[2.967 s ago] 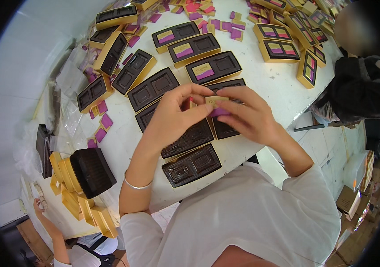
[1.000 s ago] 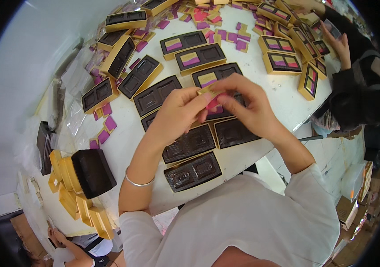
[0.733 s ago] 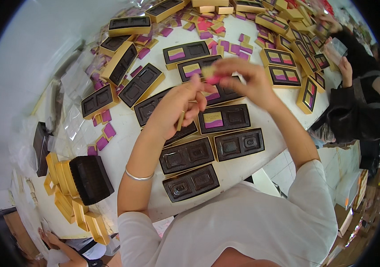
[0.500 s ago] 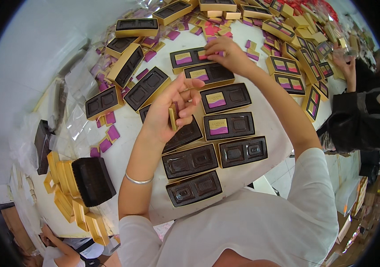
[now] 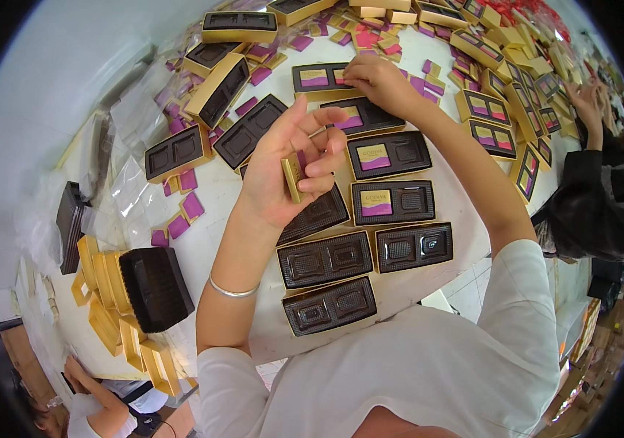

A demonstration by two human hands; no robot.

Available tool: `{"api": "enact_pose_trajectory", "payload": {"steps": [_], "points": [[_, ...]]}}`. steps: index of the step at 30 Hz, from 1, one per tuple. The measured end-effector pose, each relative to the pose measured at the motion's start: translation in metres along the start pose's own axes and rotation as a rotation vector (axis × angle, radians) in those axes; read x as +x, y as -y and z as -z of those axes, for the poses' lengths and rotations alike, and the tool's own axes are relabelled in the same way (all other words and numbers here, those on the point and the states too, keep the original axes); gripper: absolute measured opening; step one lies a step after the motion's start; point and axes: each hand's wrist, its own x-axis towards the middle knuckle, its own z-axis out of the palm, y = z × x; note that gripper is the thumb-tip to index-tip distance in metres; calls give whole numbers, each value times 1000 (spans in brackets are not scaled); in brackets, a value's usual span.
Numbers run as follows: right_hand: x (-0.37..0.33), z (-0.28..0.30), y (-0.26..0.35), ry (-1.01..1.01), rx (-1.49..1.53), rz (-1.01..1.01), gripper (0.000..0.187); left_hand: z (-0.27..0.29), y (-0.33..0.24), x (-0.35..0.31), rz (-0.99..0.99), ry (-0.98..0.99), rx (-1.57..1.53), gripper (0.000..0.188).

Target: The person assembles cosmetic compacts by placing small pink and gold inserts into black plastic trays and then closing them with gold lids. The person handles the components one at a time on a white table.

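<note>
My left hand, palm turned up and fingers curled, holds a small gold-and-purple square packet against the palm. At the farthest box in the middle group, my right hand has its fingertips on a red-and-gold square packet in the right compartment. A purple-and-gold square lies in that box's left compartment. Closer in, boxes with black two-part trays, such as this one, hold one purple-and-gold square at left. The nearest tray has bare compartments. My left hand partly hides boxes behind it.
Loose purple and red squares are heaped along the far side. Filled boxes stand at right, near another person's hand. At left are gold sleeves, a stack of black trays and clear plastic.
The view has shifted, so the table's things appear farther right. The red-and-gold square under my right fingertips looks flatter in its compartment. My left hand keeps its packet.
</note>
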Motion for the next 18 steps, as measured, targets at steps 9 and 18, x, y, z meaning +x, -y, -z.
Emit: {"api": "enact_pose_trajectory", "payload": {"steps": [9, 18], "points": [[-3, 57, 97, -183, 144, 233, 26, -1, 10, -2, -98, -167, -87, 45], [-90, 70, 170, -158, 558, -108, 23, -16, 52, -6, 46, -139, -5, 43]]}}
